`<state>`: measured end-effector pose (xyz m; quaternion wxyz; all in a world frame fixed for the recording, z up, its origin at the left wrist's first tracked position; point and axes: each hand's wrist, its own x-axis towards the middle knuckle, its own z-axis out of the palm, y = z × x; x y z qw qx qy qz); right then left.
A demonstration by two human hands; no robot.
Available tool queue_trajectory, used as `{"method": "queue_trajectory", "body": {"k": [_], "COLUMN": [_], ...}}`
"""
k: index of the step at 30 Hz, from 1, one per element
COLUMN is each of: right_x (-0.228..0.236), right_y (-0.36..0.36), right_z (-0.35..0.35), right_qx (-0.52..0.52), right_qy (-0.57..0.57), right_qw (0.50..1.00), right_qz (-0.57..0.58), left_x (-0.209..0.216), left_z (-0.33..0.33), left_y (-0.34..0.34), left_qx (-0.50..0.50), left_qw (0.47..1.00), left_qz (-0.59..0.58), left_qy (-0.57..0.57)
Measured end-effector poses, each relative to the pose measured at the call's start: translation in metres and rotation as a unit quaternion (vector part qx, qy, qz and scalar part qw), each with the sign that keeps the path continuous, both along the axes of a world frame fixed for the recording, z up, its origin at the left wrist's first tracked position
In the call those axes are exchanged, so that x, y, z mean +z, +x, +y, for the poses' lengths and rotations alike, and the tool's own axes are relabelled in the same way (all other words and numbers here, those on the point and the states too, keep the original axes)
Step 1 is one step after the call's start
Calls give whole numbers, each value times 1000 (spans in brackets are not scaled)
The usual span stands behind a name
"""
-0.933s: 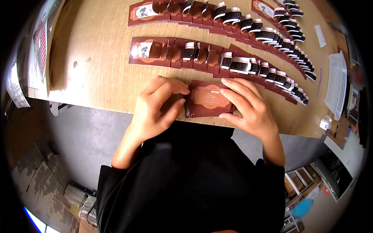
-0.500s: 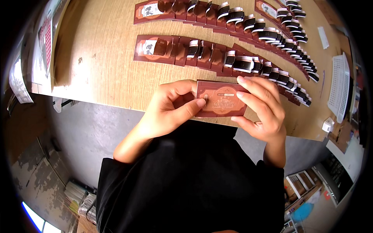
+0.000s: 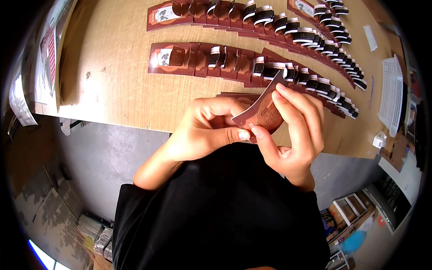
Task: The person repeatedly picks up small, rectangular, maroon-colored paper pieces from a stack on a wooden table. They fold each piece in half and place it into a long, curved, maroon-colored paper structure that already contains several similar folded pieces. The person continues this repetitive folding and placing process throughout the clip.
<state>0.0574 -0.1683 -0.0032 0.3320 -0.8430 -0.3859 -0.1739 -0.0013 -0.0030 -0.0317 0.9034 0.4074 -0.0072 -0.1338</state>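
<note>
My left hand (image 3: 200,130) and my right hand (image 3: 297,135) are both closed on a dark red printed card (image 3: 263,111) above the table's near edge. The card is bowed and tilted, its upper corner raised toward the right. My left thumb presses near its lower left end, while my right thumb and fingers grip it along the right side. Behind it shows the edge of another dark red card (image 3: 238,95), above my left fingers; how it is held is hidden. Just beyond my hands lies a row of overlapping red cards (image 3: 202,69), with curved dark and white pieces standing up from them.
A second row of similar cards (image 3: 198,19) runs farther back, and part of a third (image 3: 292,5) shows at the far right. A white plastic basket (image 3: 390,96) stands at the table's right side. A white strip (image 3: 370,38) lies nearby. Papers (image 3: 47,63) are at the far left.
The card has gone from flat to tilted and bowed, its right end raised. My right hand has turned with it, and another card now shows behind. The view has shifted slightly.
</note>
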Motion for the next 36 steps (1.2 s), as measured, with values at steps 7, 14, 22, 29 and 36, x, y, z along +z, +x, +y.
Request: {"method": "queue_trajectory", "body": {"k": [7, 14, 22, 29, 36], "right_x": [2, -14, -14, -9, -10], "right_y": [-11, -9, 3, 3, -8], "right_z": [6, 12, -3, -15, -2], "right_qx": [-32, -78, -24, 47, -34], "right_qy": [-38, -86, 56, 189, 80], "right_qw": [999, 977, 998, 959, 994], "right_qz": [-11, -177, -3, 207, 61], "left_x": [4, 7, 8, 6, 7], "left_z": [-3, -13, -13, -9, -18], "left_y": [2, 1, -1, -2, 5], "left_qx": [26, 74, 70, 87, 121], "left_qw": [998, 995, 990, 980, 952], "left_qz": [-24, 14, -7, -14, -92], "left_qy": [58, 66, 124, 181, 265]}}
